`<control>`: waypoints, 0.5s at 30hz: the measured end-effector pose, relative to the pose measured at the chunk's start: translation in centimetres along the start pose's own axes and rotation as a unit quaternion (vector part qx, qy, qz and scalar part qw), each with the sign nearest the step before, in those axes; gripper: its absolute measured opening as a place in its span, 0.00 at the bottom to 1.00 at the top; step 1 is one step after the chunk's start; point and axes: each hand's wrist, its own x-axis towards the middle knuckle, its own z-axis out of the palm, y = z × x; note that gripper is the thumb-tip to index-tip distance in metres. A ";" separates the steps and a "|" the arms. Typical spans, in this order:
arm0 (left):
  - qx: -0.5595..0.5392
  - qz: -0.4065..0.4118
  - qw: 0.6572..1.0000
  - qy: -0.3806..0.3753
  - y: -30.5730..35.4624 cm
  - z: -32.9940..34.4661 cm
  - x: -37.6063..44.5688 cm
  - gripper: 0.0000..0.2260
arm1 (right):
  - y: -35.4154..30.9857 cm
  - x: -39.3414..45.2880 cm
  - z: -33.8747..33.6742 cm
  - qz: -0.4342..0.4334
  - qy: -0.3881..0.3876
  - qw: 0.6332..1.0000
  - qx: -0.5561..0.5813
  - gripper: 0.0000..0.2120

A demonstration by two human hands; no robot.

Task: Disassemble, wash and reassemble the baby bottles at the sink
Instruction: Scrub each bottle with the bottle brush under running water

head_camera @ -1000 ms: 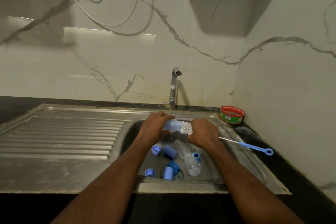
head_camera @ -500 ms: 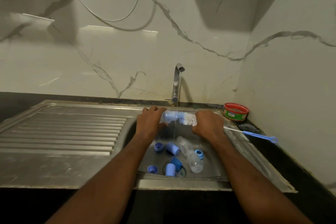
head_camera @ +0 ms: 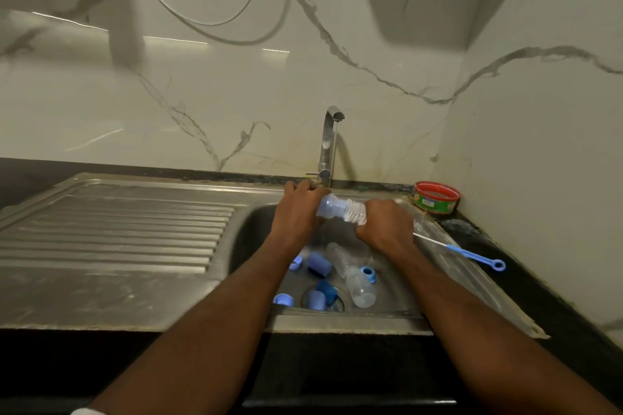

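My left hand [head_camera: 298, 212] grips a clear baby bottle [head_camera: 329, 206] held sideways over the sink basin [head_camera: 256, 239], under the thin stream from the tap [head_camera: 328, 141]. My right hand [head_camera: 384, 227] grips a bottle brush [head_camera: 355, 210] whose white bristles show at the bottle's mouth. Down in the basin lie another clear bottle [head_camera: 357, 283], a second clear bottle [head_camera: 338, 256] behind it, several blue caps and rings [head_camera: 318, 263], and a blue ring [head_camera: 368, 273].
A ribbed steel drainboard [head_camera: 111, 232] stretches to the left. On the right rim lies a thin blue-handled brush [head_camera: 472, 254]. A red-rimmed round tub [head_camera: 436, 197] sits in the back right corner by the marble wall.
The view tilted so the sink sits higher in the frame. Both hands with bottle and brush shifted slightly back toward the tap; the brush bristles stay at the bottle's mouth.
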 end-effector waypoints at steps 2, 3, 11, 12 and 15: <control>-0.007 0.004 1.000 -0.006 0.0 0.2 -0.1 0.29 | 0.0 -0.1 -0.1 -0.009 -0.003 1.000 -0.006 0.19; -0.009 0.005 1.000 -0.018 0.0 0.4 -0.1 0.29 | 0.1 -0.3 -0.1 -0.011 -0.011 1.000 -0.006 0.19; -0.004 0.015 0.999 -0.040 0.4 0.3 -0.3 0.29 | 0.7 -0.9 -0.8 -0.016 -0.017 1.000 0.011 0.16; -0.008 0.019 0.999 -0.038 0.4 0.2 -0.6 0.28 | 0.7 -1.0 -0.8 -0.016 -0.015 1.000 0.011 0.16; -0.027 0.014 0.999 -0.033 0.1 0.2 -1.2 0.29 | 0.9 -1.0 -0.7 -0.015 -0.021 1.000 0.011 0.18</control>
